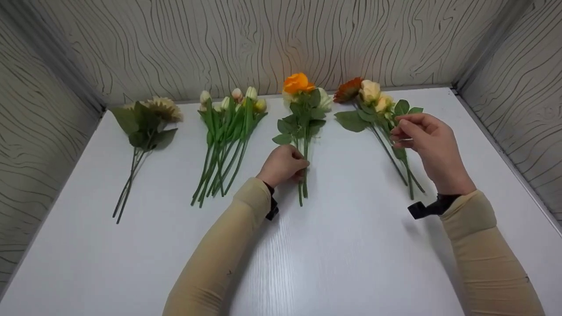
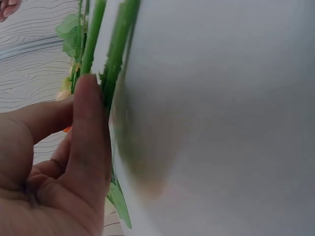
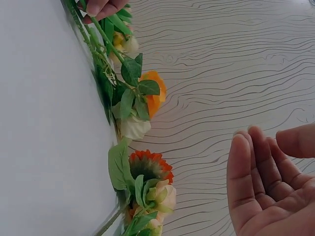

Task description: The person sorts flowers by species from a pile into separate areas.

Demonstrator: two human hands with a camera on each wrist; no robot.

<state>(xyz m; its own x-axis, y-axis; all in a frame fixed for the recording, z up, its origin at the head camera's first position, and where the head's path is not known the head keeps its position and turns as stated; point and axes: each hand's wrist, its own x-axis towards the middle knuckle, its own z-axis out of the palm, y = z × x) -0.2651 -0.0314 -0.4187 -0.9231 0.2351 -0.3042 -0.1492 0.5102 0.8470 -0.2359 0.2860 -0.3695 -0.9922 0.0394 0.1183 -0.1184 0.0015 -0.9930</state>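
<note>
My left hand (image 1: 285,166) pinches a green stem of the orange flower (image 1: 297,82) near its lower part, in the middle bunch on the table. White blooms (image 3: 135,128) lie beside the orange one. In the left wrist view, thick green stems (image 2: 117,54) pass by the thumb and fingers. My right hand (image 1: 432,145) is raised over the stems of the right bunch, its fingers loosely bent. In the right wrist view a gap shows between thumb and fingertips, with nothing held. That bunch has a rust-orange daisy-like flower (image 1: 348,90) and cream roses (image 1: 370,91).
Left of the middle bunch lie several pale tulips (image 1: 226,105) with long green stems. Farther left are cream, many-petalled flowers (image 1: 163,109) with dark leaves. The white table (image 1: 351,259) meets wood-grain patterned walls (image 1: 210,44) at the back and sides.
</note>
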